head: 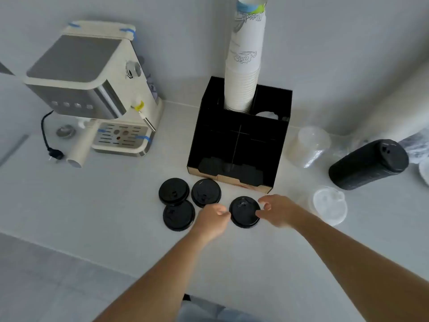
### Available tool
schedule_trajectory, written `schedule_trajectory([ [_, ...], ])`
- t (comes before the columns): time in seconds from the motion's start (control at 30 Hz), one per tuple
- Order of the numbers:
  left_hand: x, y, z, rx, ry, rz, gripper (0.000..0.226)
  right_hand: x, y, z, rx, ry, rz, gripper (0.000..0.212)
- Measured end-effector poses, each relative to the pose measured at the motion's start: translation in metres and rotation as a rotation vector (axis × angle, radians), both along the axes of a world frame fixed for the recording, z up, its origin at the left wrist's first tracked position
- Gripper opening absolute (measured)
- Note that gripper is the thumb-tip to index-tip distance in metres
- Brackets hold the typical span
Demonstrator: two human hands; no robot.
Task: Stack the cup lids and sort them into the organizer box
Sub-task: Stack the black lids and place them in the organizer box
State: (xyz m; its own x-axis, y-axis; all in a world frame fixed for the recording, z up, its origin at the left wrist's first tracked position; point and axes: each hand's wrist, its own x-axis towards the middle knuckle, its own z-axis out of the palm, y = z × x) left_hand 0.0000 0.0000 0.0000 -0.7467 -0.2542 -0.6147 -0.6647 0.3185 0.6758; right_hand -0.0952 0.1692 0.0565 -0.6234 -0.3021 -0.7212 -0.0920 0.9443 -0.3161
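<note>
Both hands flank one black lid point(245, 211) lying flat on the counter point(116, 205) at 6 o'clock from the box point(241, 135): the left hand point(212, 219), loosely curled, touches its 9 o'clock edge, the right hand point(276, 211), half open, pinches its 3 o'clock rim. Three more lids point(183, 201) cluster at its 9 o'clock. It looks light, thin, stiff and slick, so gripping opposite rim edges seems best.

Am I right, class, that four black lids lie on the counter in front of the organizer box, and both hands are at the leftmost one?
Not quite. In the head view, the left hand and right hand are at the rightmost black lid, which lies apart from the other three lids before the organizer box.
</note>
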Motion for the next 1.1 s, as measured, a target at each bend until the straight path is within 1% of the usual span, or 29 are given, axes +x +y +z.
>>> schedule_trajectory([
  [0.07,-0.002,0.006,0.000,0.007,0.027,0.063,0.028,0.002,-0.002,-0.005,-0.028,0.010,-0.065,0.053],
  [0.13,-0.002,0.014,0.003,0.034,0.009,0.081,0.033,0.007,-0.003,-0.006,-0.033,0.017,-0.073,0.046],
  [0.3,0.000,0.019,-0.008,0.195,-0.090,0.202,0.018,0.011,-0.007,-0.012,-0.072,0.055,-0.120,0.041],
  [0.37,0.000,0.020,-0.010,0.276,-0.106,0.236,0.043,0.013,-0.008,-0.014,-0.077,0.075,-0.136,0.040],
  [0.4,0.000,0.021,-0.009,0.292,-0.113,0.246,0.050,0.013,-0.008,-0.015,-0.084,0.083,-0.148,0.040],
  [0.43,0.000,0.022,-0.009,0.302,-0.107,0.257,0.052,0.014,-0.008,-0.015,-0.093,0.091,-0.162,0.039],
  [0.5,0.000,0.024,-0.007,0.336,-0.115,0.296,0.043,0.017,-0.009,-0.015,-0.108,0.102,-0.191,0.037],
  [0.57,0.001,0.025,-0.007,0.405,-0.145,0.385,0.018,0.019,-0.009,-0.017,-0.120,0.110,-0.218,0.036],
  [0.6,0.002,0.025,-0.006,0.447,-0.159,0.444,0.009,0.021,-0.009,-0.018,-0.123,0.110,-0.226,0.036],
  [0.63,0.003,0.024,-0.006,0.482,-0.161,0.502,0.009,0.022,-0.009,-0.018,-0.127,0.106,-0.236,0.037],
  [0.7,0.005,0.023,-0.007,0.544,-0.149,0.595,0.020,0.024,-0.009,-0.020,-0.144,0.098,-0.259,0.041],
  [0.77,0.007,0.023,-0.008,0.587,-0.142,0.656,0.026,0.025,-0.011,-0.021,-0.166,0.105,-0.267,0.040],
  [0.93,0.013,0.018,-0.004,0.630,-0.110,0.775,0.027,0.026,-0.023,-0.018,-0.205,0.130,-0.254,0.042],
  [1.1,0.021,0.010,-0.002,0.671,-0.061,0.851,0.029,0.022,-0.044,-0.013,-0.223,0.168,-0.148,0.042],
])
